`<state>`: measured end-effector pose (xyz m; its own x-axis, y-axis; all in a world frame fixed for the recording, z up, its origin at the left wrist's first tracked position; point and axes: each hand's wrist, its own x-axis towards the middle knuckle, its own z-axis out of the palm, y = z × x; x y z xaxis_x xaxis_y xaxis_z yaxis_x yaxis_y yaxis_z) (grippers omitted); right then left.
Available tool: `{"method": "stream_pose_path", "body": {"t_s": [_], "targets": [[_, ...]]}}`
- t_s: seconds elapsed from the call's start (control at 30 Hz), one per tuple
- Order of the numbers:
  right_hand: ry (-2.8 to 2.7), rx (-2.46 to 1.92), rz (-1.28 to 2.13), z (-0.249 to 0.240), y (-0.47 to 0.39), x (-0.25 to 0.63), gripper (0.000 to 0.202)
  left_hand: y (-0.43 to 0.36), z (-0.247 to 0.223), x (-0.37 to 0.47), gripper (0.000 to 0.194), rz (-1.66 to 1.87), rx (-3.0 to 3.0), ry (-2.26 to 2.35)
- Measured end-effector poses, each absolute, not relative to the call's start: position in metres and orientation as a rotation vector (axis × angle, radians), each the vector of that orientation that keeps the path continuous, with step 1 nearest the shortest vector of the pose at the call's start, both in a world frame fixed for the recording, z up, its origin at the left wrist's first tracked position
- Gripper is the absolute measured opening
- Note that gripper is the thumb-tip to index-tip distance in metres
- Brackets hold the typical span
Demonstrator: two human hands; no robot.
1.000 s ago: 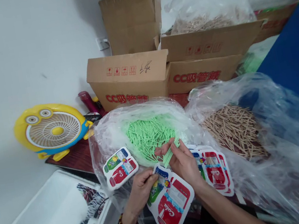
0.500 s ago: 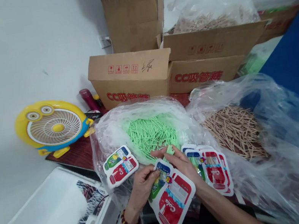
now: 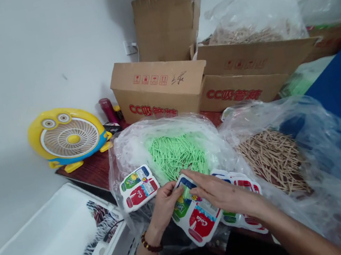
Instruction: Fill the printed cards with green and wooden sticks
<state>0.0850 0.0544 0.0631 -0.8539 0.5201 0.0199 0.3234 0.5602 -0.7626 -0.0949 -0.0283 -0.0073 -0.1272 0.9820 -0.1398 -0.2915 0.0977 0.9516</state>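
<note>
While the left hand [image 3: 165, 204] pinches the printed packet [image 3: 201, 222] near the green sticks [image 3: 177, 152], the right hand [image 3: 219, 190] lies across the packet's top, grip indeterminable, and a slackened pinch could drop it.

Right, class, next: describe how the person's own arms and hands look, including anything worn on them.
The left hand and right hand are both ungloved, and no sleeves show on the visible forearms. Around the left wrist is a bracelet of round beads, mostly dark reddish-brown with a few yellowish ones. Nothing can be made out on the right wrist.
</note>
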Motion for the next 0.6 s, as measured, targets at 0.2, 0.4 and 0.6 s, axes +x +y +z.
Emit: {"method": "stream_pose_path", "body": {"t_s": [0.2,0.4,0.6], "targets": [[-2.479,-0.745,1.059,0.077,0.060,0.089,0.029,-0.023,-0.009,-0.091,0.023,1.458,0.790,1.094],[-2.307,-0.818,1.306,0.077,0.061,0.093,0.018,-0.021,-0.004,-0.091,0.017,1.468,0.755,1.008],[-2.186,-0.846,1.308,0.065,0.063,0.099,0.016,-0.024,0.013,-0.091,0.027,1.218,0.792,0.940]]}}
